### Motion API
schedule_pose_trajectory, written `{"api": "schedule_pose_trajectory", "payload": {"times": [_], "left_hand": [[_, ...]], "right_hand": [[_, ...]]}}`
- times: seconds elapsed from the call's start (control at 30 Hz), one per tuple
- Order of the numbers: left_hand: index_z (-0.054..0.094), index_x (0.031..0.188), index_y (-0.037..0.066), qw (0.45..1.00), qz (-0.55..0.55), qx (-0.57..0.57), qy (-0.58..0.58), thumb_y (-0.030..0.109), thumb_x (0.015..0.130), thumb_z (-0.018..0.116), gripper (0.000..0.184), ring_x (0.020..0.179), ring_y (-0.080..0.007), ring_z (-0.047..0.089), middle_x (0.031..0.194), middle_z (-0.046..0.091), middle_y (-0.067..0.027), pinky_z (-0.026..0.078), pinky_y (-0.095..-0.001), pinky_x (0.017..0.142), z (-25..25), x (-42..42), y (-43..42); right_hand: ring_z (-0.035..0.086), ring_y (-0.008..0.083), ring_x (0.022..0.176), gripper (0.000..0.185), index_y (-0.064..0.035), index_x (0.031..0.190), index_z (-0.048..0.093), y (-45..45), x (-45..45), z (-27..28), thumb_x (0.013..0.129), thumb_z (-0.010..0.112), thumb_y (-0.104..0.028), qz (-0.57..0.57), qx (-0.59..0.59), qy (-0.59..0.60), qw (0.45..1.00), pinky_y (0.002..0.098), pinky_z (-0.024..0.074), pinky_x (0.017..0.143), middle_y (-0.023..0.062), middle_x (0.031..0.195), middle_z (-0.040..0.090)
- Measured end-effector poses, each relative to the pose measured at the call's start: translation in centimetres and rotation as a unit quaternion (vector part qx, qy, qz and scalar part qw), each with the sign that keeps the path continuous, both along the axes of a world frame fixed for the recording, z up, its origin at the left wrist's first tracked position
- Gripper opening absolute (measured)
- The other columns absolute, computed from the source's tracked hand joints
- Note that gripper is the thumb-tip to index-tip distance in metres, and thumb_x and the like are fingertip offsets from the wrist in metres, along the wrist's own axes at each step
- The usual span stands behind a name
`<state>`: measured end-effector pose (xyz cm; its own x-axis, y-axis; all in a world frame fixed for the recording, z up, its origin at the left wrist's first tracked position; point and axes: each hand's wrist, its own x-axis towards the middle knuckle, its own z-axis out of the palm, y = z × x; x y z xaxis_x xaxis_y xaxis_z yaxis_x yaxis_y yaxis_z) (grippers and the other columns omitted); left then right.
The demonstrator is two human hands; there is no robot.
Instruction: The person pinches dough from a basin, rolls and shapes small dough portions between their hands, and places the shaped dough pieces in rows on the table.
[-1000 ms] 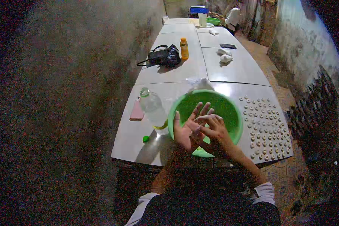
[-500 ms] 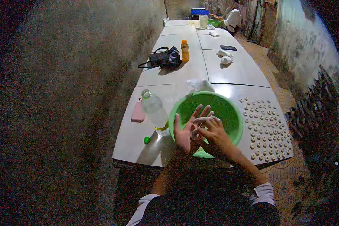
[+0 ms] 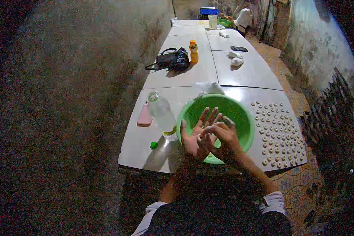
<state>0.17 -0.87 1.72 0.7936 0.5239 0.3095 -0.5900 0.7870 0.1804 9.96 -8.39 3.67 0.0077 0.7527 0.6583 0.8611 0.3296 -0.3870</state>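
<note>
In the head view, I have my left hand (image 3: 195,144) over the near side of the large green bowl (image 3: 240,114), palm up, its thumb spread well away and its fingers loosely open. My right hand (image 3: 229,142) comes in from the right with fingers bent, its fingertips at the left palm and fingers. From here I can't tell whether the right fingers are pinching anything, or whether a small piece lies between the hands. Whitish residue shows on the fingertips.

Just right of the bowl, small pale rings (image 3: 277,150) lie in rough rows on the white table (image 3: 177,80), reaching toward its near right corner. On the left I see a large clear bottle (image 3: 163,116), uncapped and upright, with a green cap (image 3: 154,145) nearer me and a pink phone (image 3: 144,117) to its left. A crumpled clear plastic bag (image 3: 202,87) lies just beyond the bowl.

Farther off, a black bag (image 3: 177,59) sits left of an orange bottle (image 3: 194,54); white bundles (image 3: 236,61) and a dark phone (image 3: 239,49) are on the right. At the far right end, a person (image 3: 243,19) is beside a smaller green basin (image 3: 224,23).
</note>
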Motion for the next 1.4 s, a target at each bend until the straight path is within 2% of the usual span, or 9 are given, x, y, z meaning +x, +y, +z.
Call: {"api": "schedule_pose_trajectory", "payload": {"times": [0.3,0.4,0.47,0.67,0.77,1.0,1.1,1.2,1.4], "left_hand": [[0.019,0.14,0.007,0.999,0.019,0.007,0.03,0.068,0.084,0.025,0.084,0.134,-0.0292,0.02,0.145,0.022,-0.0152,0.012,-0.0483,0.11,0.2,0.0,-0.2],[0.02,0.14,0.007,0.998,0.003,-0.051,0.027,0.068,0.083,0.024,0.084,0.134,-0.0294,0.021,0.145,0.024,-0.0144,0.013,-0.0486,0.109,0.4,-0.1,-0.2],[0.02,0.14,0.007,0.999,0.011,-0.024,0.025,0.068,0.083,0.026,0.084,0.134,-0.0298,0.02,0.145,0.023,-0.014,0.013,-0.049,0.109,-0.1,-0.1,-0.1],[0.021,0.139,0.007,0.998,-0.029,-0.06,-0.012,0.068,0.083,0.027,0.083,0.134,-0.0303,0.019,0.145,0.022,-0.0144,0.017,-0.0466,0.109,0.2,-0.3,0.0],[0.02,0.14,0.006,0.999,-0.014,-0.03,0.001,0.068,0.083,0.028,0.084,0.133,-0.0312,0.022,0.144,0.023,-0.0164,0.02,-0.0445,0.109,0.0,0.0,0.1],[0.019,0.14,0.007,1.0,-0.016,-0.006,-0.002,0.068,0.083,0.027,0.084,0.13,-0.0313,0.027,0.144,0.022,-0.0169,0.024,-0.0456,0.107,-0.1,0.5,0.2],[0.019,0.14,0.007,1.0,-0.012,-0.01,0.014,0.068,0.084,0.027,0.084,0.129,-0.0312,0.029,0.144,0.022,-0.0169,0.026,-0.0454,0.106,0.0,0.5,0.0],[0.02,0.14,0.007,1.0,-0.005,-0.004,0.01,0.067,0.084,0.029,0.083,0.128,-0.0317,0.03,0.144,0.023,-0.017,0.028,-0.0453,0.105,-0.3,0.4,0.1],[0.021,0.139,0.006,1.0,-0.024,-0.011,-0.002,0.067,0.084,0.029,0.082,0.129,-0.0306,0.029,0.143,0.025,-0.0169,0.026,-0.045,0.106,-0.5,0.4,0.4]], "right_hand": [[0.059,0.0191,0.093,0.038,-0.0125,0.098,0.059,-0.2,-0.3,0.4,0.065,0.075,-0.019,-0.023,-0.003,0.004,1.0,0.0473,0.0288,0.1,0.0001,0.092,0.063],[0.059,0.0177,0.089,0.03,-0.0136,0.095,0.059,-0.2,-0.4,0.5,0.07,0.072,-0.026,-0.004,-0.001,0.022,1.0,0.0463,0.026,0.101,0.0004,0.085,0.063],[0.059,0.0181,0.089,0.03,-0.0139,0.094,0.059,-0.4,-0.4,0.8,0.07,0.072,-0.026,0.002,-0.003,0.033,0.999,0.0464,0.0258,0.101,0.0001,0.086,0.063],[0.055,0.0178,0.102,0.033,-0.0152,0.096,0.06,-0.4,0.3,0.6,0.065,0.071,-0.02,0.018,-0.028,-0.011,0.999,0.0483,0.0247,0.102,0.0019,0.102,0.06],[0.049,0.0232,0.11,0.035,-0.0183,0.101,0.058,-0.5,0.4,0.3,0.067,0.066,-0.018,0.002,-0.013,-0.071,0.997,0.052,0.023,0.102,0.0057,0.115,0.052],[0.048,0.0239,0.11,0.024,-0.0184,0.1,0.056,-0.3,0.0,-0.1,0.076,0.058,-0.021,-0.029,-0.031,-0.131,0.991,0.0529,0.024,0.103,0.0063,0.117,0.051],[0.045,0.0268,0.115,0.03,-0.0169,0.098,0.06,0.0,0.2,-0.5,0.068,0.066,-0.017,-0.027,-0.026,-0.138,0.99,0.0517,0.0214,0.104,0.0085,0.117,0.051],[0.047,0.0233,0.112,0.022,-0.0191,0.099,0.057,-0.1,0.4,-0.5,0.077,0.057,-0.021,-0.013,-0.021,-0.157,0.987,0.0539,0.023,0.103,0.006,0.12,0.05],[0.047,0.022,0.113,0.031,-0.0127,0.101,0.054,-0.3,0.8,1.0,0.071,0.061,-0.018,0.023,-0.059,-0.084,0.994,0.0557,0.0197,0.104,0.0047,0.115,0.052]]}}
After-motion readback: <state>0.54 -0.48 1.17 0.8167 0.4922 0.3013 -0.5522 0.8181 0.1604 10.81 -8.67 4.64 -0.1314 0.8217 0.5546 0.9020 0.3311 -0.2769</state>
